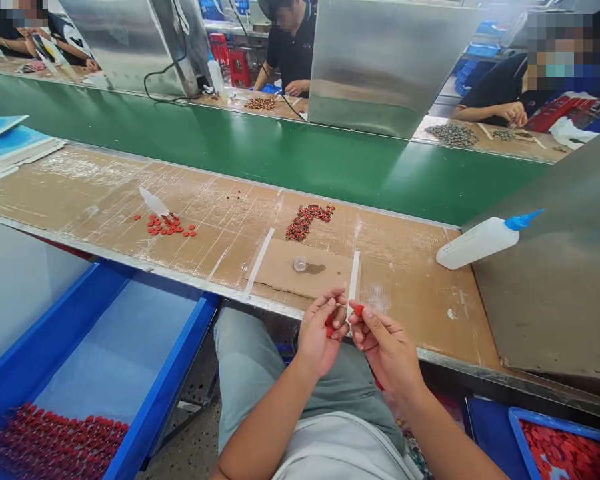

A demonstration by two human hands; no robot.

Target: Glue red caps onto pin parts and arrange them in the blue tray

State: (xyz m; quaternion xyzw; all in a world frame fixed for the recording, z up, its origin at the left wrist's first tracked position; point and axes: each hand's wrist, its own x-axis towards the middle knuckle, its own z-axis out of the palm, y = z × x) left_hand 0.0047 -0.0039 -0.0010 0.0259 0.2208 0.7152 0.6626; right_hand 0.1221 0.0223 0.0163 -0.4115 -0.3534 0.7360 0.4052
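Observation:
My left hand (323,330) is half curled above my lap, just off the bench's front edge, with small red pieces (329,325) held in its fingers. Close beside it, my right hand (387,343) pinches one small red piece (359,309) between thumb and forefinger. Both hands are near each other but apart. Beyond them a small clear cup (300,265) stands on a cardboard pad (280,267) edged by two white strips. Behind the pad lies a pile of small red and dark parts (307,221). The exact kind of these pieces is too small to make out.
Red discs (167,227) lie at the bench's left. A white squeeze bottle (480,243) leans against a metal panel (555,280) at right. Blue trays (180,363) hold red parts at lower left and lower right. Beyond the green belt (230,147), several people work.

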